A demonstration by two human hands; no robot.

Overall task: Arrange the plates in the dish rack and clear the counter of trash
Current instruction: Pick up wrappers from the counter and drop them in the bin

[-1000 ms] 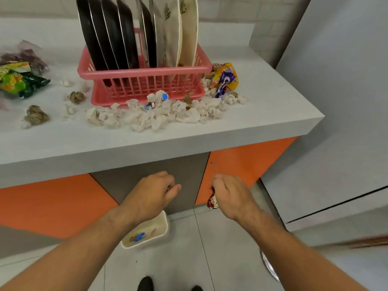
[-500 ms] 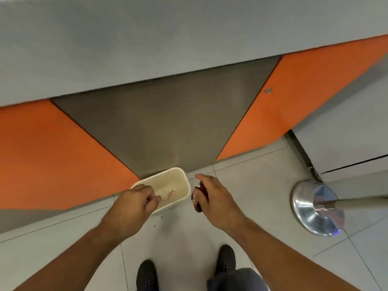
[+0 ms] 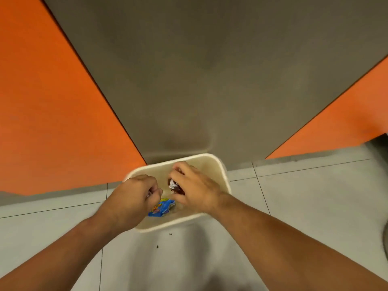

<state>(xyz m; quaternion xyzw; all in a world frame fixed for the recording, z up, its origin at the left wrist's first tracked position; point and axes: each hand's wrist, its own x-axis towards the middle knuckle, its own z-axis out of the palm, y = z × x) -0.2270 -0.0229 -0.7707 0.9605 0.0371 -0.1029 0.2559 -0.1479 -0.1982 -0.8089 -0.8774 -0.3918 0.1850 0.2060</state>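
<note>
Cream bin (image 3: 223, 172) holds blue wrapper (image 3: 161, 209) near front-left corner. Right hand (image 3: 195, 191) pinches brown wrapper (image 3: 173, 186) over bin; left hand (image 3: 132, 198) curled, contents unclear.

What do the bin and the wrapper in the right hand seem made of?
The bin: likely cream plastic, matt, with a smooth moulded rounded rim. The wrapper in the right hand: probably foil-lined film, brown outside, crinkled silvery inside.
</note>
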